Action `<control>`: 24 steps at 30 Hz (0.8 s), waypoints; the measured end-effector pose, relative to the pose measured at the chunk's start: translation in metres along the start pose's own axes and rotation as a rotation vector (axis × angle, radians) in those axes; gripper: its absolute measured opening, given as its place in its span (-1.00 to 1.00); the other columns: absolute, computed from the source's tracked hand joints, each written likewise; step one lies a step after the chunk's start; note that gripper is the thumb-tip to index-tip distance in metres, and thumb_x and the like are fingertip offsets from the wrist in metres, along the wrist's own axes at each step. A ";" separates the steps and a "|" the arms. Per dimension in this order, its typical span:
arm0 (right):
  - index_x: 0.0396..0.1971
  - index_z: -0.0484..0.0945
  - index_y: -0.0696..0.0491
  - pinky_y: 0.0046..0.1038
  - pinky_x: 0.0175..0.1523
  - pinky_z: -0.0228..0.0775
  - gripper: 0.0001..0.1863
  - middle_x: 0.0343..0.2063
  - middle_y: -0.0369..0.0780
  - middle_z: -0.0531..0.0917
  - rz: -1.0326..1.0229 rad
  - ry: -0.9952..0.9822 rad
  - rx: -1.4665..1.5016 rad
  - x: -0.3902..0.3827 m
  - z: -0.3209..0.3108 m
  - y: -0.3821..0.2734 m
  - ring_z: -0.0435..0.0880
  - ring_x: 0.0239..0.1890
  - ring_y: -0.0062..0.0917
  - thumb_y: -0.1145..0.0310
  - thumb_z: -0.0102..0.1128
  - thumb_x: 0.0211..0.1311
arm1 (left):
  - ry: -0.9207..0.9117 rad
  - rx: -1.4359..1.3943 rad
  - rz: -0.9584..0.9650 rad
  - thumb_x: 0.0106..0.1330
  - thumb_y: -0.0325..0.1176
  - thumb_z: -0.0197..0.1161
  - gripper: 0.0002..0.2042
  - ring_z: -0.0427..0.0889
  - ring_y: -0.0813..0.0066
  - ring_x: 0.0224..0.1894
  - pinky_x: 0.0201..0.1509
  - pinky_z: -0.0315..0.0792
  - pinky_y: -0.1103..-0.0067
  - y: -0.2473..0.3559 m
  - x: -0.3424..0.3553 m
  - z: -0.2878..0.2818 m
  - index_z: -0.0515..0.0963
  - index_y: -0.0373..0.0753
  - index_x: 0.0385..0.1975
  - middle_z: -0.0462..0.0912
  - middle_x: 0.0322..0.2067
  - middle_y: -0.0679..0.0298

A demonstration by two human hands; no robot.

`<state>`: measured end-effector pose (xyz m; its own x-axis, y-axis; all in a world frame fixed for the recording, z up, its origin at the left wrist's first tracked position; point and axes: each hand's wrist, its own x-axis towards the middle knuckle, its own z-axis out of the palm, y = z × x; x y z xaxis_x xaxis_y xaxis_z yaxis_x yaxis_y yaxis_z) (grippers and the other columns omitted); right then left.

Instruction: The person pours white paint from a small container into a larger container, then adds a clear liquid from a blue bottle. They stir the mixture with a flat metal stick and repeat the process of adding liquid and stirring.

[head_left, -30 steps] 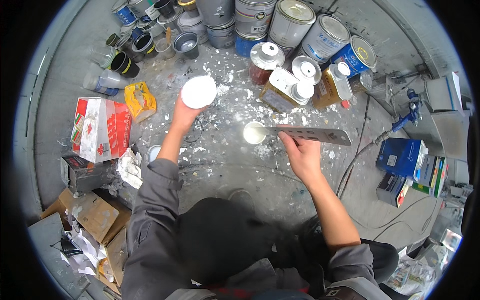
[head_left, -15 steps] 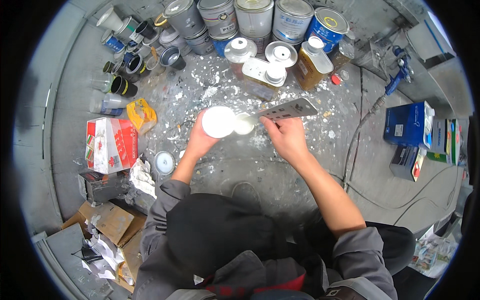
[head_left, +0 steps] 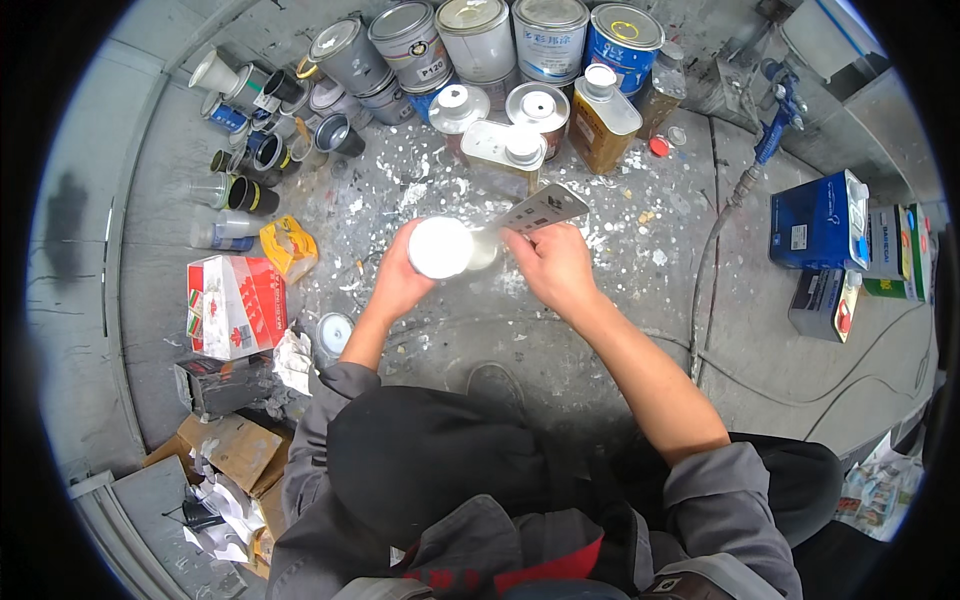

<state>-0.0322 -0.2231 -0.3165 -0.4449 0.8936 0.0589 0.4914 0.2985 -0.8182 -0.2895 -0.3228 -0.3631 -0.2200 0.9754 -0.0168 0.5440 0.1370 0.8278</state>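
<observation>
Nearest you, left of grip: round dish [head_left: 335, 333]. Your left hand [head_left: 402, 266]: fingers curled around white-topped container [head_left: 441, 248]. Your right hand [head_left: 553, 266]: thumb and fingers pinching slotted metal strip [head_left: 548, 207], one end pointing away and rightward. Between hands, just right of container: pale cup [head_left: 485, 251], possibly touching it; blur obscures contact. Beyond grip: silver-topped tins [head_left: 497, 150]. Farthest: row of large cans [head_left: 476, 45].

The left hand [head_left: 399, 270] is gripping a white-topped container [head_left: 440, 248]; right of that container, a pale cup [head_left: 485, 250] is showing blurred and the right hand [head_left: 555, 265] is holding a flat strip [head_left: 546, 207]; cans [head_left: 478, 45] are standing beyond the container, a red-and-white box [head_left: 238, 308] left of it
</observation>
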 end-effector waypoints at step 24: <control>-0.50 0.75 0.23 -0.05 -0.21 0.54 -0.55 -0.44 0.04 0.73 -0.031 0.016 0.014 -0.001 -0.002 -0.003 0.73 -0.36 0.03 0.13 0.38 0.46 | 0.066 0.253 0.187 0.04 -0.34 0.69 -0.22 0.65 -0.12 0.28 0.38 0.52 0.18 0.017 0.007 -0.025 0.51 -0.24 0.34 0.68 0.20 -0.02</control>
<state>-0.0321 -0.2238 -0.3133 -0.4475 0.8894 0.0932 0.4670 0.3213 -0.8238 -0.3019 -0.3183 -0.3347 -0.1445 0.9756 0.1656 0.7623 0.0031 0.6472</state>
